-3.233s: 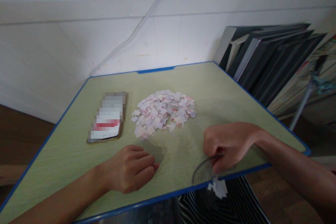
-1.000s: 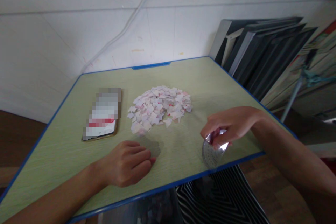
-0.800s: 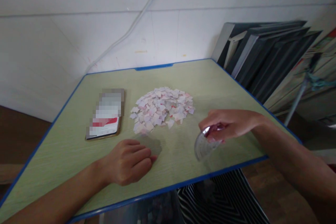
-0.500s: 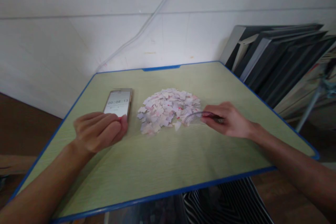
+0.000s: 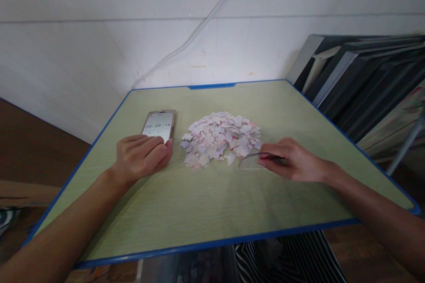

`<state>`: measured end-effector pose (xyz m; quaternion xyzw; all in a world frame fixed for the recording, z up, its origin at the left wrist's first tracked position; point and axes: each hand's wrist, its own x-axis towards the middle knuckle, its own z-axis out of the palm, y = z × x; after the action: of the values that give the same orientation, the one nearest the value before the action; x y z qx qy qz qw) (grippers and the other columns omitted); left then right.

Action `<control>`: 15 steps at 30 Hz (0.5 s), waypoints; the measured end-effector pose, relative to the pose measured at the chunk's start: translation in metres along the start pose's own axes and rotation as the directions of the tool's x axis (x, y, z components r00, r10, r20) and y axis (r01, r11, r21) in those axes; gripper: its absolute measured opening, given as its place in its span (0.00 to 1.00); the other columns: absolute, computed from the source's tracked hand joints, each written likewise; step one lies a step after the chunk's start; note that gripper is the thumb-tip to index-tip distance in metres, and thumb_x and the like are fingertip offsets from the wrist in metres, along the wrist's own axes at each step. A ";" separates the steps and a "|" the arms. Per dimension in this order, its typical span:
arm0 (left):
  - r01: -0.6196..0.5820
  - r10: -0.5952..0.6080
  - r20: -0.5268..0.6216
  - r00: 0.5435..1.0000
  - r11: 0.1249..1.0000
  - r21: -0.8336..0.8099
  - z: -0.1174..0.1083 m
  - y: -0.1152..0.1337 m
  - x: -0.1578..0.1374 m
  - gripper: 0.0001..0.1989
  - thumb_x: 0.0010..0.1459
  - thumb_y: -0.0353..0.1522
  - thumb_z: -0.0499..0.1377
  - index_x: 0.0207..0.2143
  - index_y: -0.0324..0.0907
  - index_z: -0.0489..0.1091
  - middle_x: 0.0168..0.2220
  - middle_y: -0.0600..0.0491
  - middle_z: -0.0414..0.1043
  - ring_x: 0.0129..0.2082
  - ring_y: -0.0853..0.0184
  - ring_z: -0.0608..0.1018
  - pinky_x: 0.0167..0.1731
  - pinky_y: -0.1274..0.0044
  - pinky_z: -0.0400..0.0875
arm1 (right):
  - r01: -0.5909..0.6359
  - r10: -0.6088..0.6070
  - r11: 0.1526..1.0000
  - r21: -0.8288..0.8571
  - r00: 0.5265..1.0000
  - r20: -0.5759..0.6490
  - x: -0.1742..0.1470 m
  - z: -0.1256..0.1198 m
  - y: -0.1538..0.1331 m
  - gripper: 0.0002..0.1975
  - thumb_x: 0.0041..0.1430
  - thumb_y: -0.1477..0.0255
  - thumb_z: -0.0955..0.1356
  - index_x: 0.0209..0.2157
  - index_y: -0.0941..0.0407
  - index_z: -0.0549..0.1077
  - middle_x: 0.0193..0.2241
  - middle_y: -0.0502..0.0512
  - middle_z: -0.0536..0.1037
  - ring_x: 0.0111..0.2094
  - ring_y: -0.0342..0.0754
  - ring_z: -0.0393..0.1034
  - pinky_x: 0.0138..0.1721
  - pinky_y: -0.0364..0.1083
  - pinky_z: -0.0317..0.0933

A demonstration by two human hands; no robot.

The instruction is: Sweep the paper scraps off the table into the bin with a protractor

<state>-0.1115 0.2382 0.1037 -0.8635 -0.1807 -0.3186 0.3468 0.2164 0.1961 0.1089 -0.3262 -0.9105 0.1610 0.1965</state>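
My right hand (image 5: 287, 159) pinches a thin, clear half-round piece with a dark curved edge (image 5: 250, 159), which looks like a protractor. It stands just right of and in front of a wide heap of small torn paper scraps (image 5: 219, 137), mostly white with pink and red bits. My left hand (image 5: 142, 154) is closed, its fingers curled over the lower part of a phone (image 5: 160, 124) whose screen shows a running timer. Whatever lies inside those curled fingers is hidden. One loose scrap (image 5: 230, 158) sits at the heap's front edge.
The pale green table (image 5: 199, 208) has a blue rim. A white wall (image 5: 166, 48) with a cable (image 5: 202, 24) runs behind it. Several dark flat panels (image 5: 358, 79) lean at the right. Striped cloth (image 5: 288, 256) shows below the front edge.
The whole view has shifted, so table and heap appear farther right. My right hand has drawn the clear piece slightly back toward me, away from the scraps. My left hand stays closed by the phone.
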 end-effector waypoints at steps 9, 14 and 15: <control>-0.013 0.013 0.005 1.000 0.999 -0.029 0.002 0.005 0.001 0.17 0.50 0.22 0.57 0.18 0.43 0.51 0.14 0.62 0.58 0.12 0.75 0.61 0.12 0.81 0.55 | -0.144 0.138 0.989 -0.036 0.983 -0.121 0.002 -0.005 0.002 0.09 0.57 0.73 0.61 0.23 0.57 0.61 0.14 0.44 0.58 0.14 0.36 0.51 0.17 0.39 0.44; -0.008 0.008 0.015 1.000 1.000 -0.018 0.002 0.005 0.001 0.17 0.51 0.22 0.56 0.17 0.42 0.52 0.14 0.62 0.59 0.12 0.76 0.61 0.12 0.81 0.54 | -0.178 0.172 0.983 -0.041 0.979 -0.105 0.003 -0.005 0.003 0.10 0.57 0.72 0.60 0.22 0.57 0.62 0.14 0.44 0.59 0.15 0.36 0.53 0.17 0.39 0.45; -0.009 0.009 0.014 1.000 1.000 -0.021 0.002 0.005 0.002 0.17 0.51 0.22 0.56 0.17 0.42 0.52 0.14 0.62 0.59 0.12 0.76 0.61 0.12 0.81 0.54 | -0.181 0.177 0.983 -0.035 0.979 -0.101 0.003 -0.004 0.003 0.10 0.57 0.72 0.60 0.23 0.57 0.62 0.14 0.44 0.59 0.15 0.36 0.53 0.17 0.39 0.45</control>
<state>-0.1067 0.2367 0.1012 -0.8702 -0.1758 -0.3128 0.3377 0.2177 0.2005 0.1123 -0.4184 -0.8702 0.1417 0.2183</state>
